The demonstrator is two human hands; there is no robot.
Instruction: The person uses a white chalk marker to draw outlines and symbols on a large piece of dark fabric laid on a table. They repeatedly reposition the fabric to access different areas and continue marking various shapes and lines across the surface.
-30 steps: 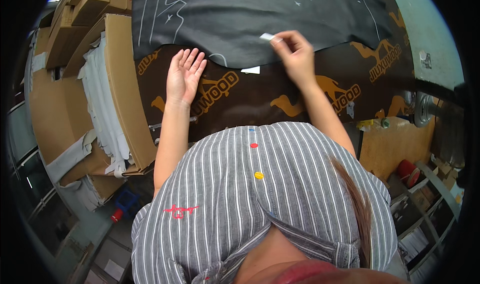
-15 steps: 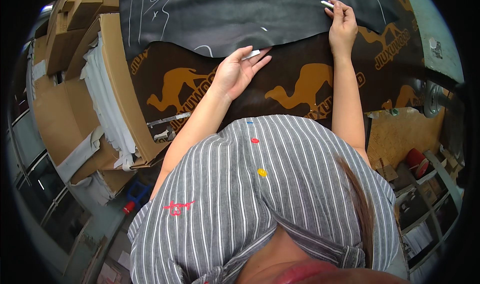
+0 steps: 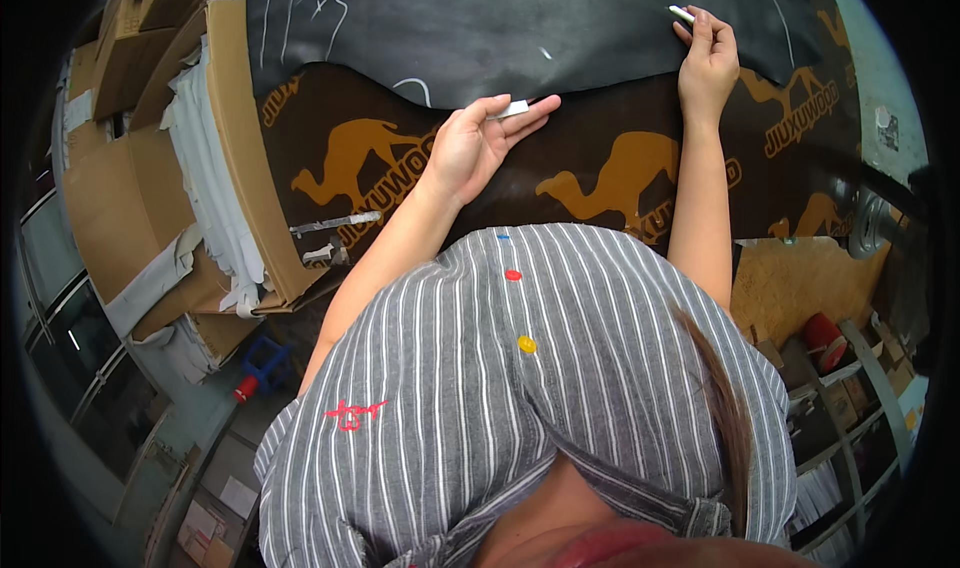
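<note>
A large black sheet, like leather [image 3: 440, 33], lies over a dark brown printed board [image 3: 590, 133]. White lines and curves are drawn on it. My left hand [image 3: 470, 150] is at the sheet's near edge, palm partly up, with a small flat white block [image 3: 513, 109] pinched between thumb and fingers; its fingertips point right. Farther right, my right hand [image 3: 708, 63] is closed around a slim white marking stick [image 3: 682, 14], its tip over the sheet. I cannot make out whether the tip touches the surface.
At the left, an opened cardboard box [image 3: 240, 158] holds folded grey-white sheets, with more boxes [image 3: 180, 8] stacked behind. A blue stool-like thing [image 3: 268, 363] stands below. On the lower right are a red roll [image 3: 825, 340] and metal shelving [image 3: 872, 408].
The whole view has shifted slightly, so the sheet appears farther right and up. My left fingers reach a bit farther right and show more of the block. Both hands keep their hold.
</note>
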